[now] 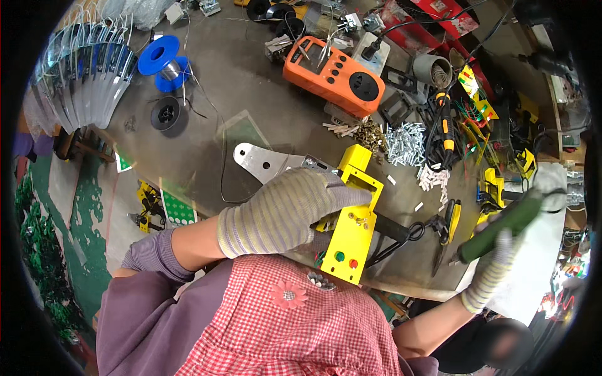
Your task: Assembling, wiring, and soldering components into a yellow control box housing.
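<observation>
My left hand [279, 210], in a striped knit glove, is closed around a yellow metal housing [345, 244]. A green light [340, 256] and a red light [353, 264] sit on its face, with small brass-coloured terminals above them. From behind the hand a silver plate with holes [260, 161] sticks out to the left; whether it joins the housing I cannot tell. At the right, my gloved right hand [492, 276] grips a green power screwdriver [501, 230], smeared by motion and held apart from the housing, its tip toward the lower left.
Piles of silver screws [404, 144] and white sleeves [433, 178] lie beyond the housing. Yellow-black scissors [451, 222], an orange multimeter [335, 75], a soldering iron [444, 122] and a blue wire spool [164, 59] rest on the table. More yellow housings [493, 187] stand right.
</observation>
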The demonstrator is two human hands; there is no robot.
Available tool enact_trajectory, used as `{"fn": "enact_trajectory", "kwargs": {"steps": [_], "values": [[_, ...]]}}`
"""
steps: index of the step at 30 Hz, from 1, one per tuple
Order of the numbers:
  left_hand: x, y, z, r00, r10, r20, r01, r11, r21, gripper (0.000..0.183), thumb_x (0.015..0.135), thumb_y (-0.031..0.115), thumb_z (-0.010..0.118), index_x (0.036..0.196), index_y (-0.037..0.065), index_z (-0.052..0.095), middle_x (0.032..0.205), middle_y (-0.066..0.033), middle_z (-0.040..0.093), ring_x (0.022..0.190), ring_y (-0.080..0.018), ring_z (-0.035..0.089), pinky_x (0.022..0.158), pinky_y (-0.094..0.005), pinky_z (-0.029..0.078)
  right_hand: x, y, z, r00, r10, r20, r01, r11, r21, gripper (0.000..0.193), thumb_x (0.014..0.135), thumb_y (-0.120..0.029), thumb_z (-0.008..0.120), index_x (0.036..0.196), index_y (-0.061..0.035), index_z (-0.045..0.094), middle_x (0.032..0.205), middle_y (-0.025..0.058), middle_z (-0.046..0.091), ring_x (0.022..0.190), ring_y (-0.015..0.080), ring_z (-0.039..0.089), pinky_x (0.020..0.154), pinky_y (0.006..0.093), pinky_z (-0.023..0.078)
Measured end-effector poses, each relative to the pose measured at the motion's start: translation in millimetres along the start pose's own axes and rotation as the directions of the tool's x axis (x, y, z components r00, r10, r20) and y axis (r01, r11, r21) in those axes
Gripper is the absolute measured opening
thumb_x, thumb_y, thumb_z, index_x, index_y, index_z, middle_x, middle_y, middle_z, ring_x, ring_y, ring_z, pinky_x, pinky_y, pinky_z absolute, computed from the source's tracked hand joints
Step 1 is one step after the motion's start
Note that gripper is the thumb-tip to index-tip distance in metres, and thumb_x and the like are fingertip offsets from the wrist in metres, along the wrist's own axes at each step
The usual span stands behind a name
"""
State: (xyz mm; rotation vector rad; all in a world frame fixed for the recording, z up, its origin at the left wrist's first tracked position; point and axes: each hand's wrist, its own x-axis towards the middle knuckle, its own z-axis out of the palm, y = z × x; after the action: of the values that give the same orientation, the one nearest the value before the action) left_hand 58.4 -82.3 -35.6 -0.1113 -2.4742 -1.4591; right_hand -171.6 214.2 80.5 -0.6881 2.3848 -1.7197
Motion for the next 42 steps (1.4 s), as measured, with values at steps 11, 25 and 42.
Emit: {"fn": "enact_trajectory", "kwargs": {"steps": [11, 25, 42], "values": [[-2, 3, -3, 0.996, -0.085, 0.012, 0.085, 0.996, -0.015, 0.072, 0.071, 0.02, 0.085, 0.136, 0.011, 0.056, 0.101, -0.0165, 0.069, 0.088, -0.0339, 0.069, 0.078, -0.0388, 0.053, -63, 130, -75, 0.942, 0.109, -0.318, -0.33, 0.126, -0.936, 0.062, 0.082, -0.001, 0.068, 0.14, -0.0013, 0.048, 0.133, 0.0235, 0.057, 0.122, 0.0381, 0.055, 0.106, 0.0425, 0.042], [3, 13, -10, 0.987, -0.158, 0.004, 0.158, 0.986, -0.048, 0.068, 0.071, 0.022, 0.082, 0.133, 0.012, 0.056, 0.117, -0.0157, 0.064, 0.11, -0.0332, 0.061, 0.096, -0.0423, 0.047, -29, -46, 151, 0.476, 0.043, 0.878, 0.523, 0.789, -0.323, 0.075, 0.043, -0.028, 0.096, 0.102, -0.0087, 0.052, 0.117, 0.0135, 0.054, 0.116, 0.0314, 0.053, 0.095, 0.0422, 0.047], [-12, -5, 3, 0.997, 0.042, -0.06, -0.039, 0.998, 0.059, 0.063, 0.065, 0.025, 0.086, 0.118, 0.007, 0.057, 0.115, -0.0144, 0.053, 0.098, -0.0335, 0.06, 0.086, -0.0412, 0.052, -31, -2, 154, 0.643, -0.196, 0.74, 0.507, 0.833, -0.221, 0.091, 0.047, -0.035, 0.095, 0.124, -0.008, 0.055, 0.128, 0.0175, 0.051, 0.113, 0.0322, 0.058, 0.092, 0.041, 0.052]]}}
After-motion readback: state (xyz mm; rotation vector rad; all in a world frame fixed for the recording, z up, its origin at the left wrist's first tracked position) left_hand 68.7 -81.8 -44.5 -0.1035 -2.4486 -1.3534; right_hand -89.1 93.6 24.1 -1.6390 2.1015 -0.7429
